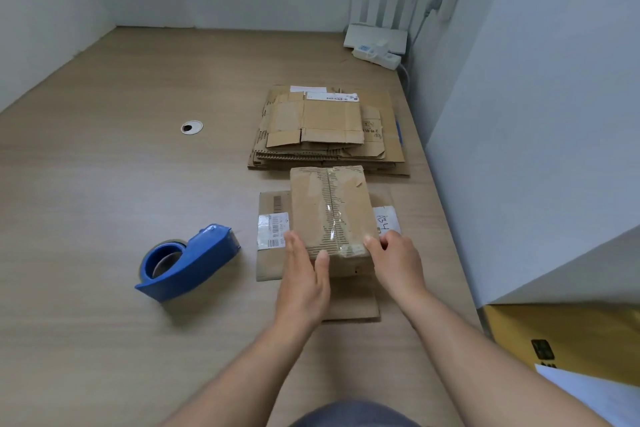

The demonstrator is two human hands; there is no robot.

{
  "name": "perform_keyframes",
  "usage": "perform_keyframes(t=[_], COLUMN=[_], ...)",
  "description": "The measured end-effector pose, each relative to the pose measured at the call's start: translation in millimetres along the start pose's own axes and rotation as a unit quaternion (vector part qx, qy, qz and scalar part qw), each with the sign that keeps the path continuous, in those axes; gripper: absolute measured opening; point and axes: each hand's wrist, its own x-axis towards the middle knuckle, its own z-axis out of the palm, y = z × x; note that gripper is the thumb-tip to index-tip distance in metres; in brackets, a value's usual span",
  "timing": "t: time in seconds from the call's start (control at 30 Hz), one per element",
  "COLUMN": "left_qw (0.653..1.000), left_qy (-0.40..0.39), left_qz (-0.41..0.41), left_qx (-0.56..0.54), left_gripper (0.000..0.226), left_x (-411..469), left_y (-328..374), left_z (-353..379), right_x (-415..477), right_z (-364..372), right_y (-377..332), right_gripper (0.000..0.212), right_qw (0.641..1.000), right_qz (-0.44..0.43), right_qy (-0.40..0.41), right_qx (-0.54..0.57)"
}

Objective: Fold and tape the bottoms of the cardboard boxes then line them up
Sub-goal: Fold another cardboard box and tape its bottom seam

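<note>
Box: I see the cardboard box (332, 208) near the table's (104, 191) right edge, taped seam up, lower flaps spread flat on the table.
Left hand: left hand (304, 274) lies straight-fingered against the box's left side, grip apart.
Right hand: right hand (398, 262) has its grip clamped on the box's right near corner.
Stack: flattened boxes (329, 128) lie just behind the box.
Tape dispenser: blue tape dispenser (188, 263) sits left of the box, apart from it.

Tallying, centre of frame: one taped cardboard box (332, 211) standing on the table (104, 201). Above it, one stack of flattened boxes (325, 128) lying; number of sheets not countable. Lower left: one blue tape dispenser (187, 263). Two grips showing: left grip (304, 274), right grip (398, 263). Upper right: one router (377, 35), one power strip (377, 57). One cable grommet (191, 127).
</note>
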Motion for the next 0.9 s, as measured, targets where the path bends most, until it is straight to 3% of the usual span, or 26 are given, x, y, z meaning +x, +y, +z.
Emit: perform_keyframes(t=[0.1, 0.2, 0.27, 0.5, 0.57, 0.7, 0.8, 0.9], left_qw=[0.992, 0.984, 0.977, 0.986, 0.985, 0.962, 0.959, 0.959], left_qy=[0.002, 0.024, 0.033, 0.035, 0.001, -0.030, -0.020, -0.053], left_qz=[-0.115, -0.171, -0.183, -0.093, -0.069, -0.038, -0.025, 0.001], left_qx=[-0.045, 0.045, 0.107, 0.135, 0.156, 0.270, 0.282, 0.279], left_gripper=[0.068, 0.074, 0.078, 0.052, 0.052, 0.060, 0.060, 0.046], left_x=[12.4, 20.1, 25.3, 25.2, 26.5, 30.9, 32.9, 34.5], left_y=[-2.9, 1.1, 1.6, -9.4, -11.6, -10.9, -15.0, -21.2], left_z=[0.8, 2.1, 4.8, -9.2, -15.6, -24.0, -26.5, -35.7], right_x=[-4.7, -11.9, -11.4, 7.6, 11.5, 9.5, 8.6, 12.8], right_z=[-1.7, -0.2, 3.1, -11.2, -18.5, -26.5, -27.0, -33.8], right_y=[-3.2, -16.5, -23.8, -2.0, 2.6, -8.0, -8.5, 2.5], right_gripper=[0.039, 0.083, 0.095, 0.046, 0.048, 0.078, 0.072, 0.057], right_qw=[0.998, 0.986, 0.984, 0.983, 0.975, 0.929, 0.912, 0.897], right_qz=[-0.012, 0.005, 0.021, -0.077, -0.102, -0.150, -0.196, -0.246], right_qy=[-0.018, -0.020, -0.018, -0.070, -0.108, -0.115, -0.101, -0.142], right_qx=[-0.060, -0.163, -0.176, -0.151, -0.165, -0.318, -0.346, -0.340])
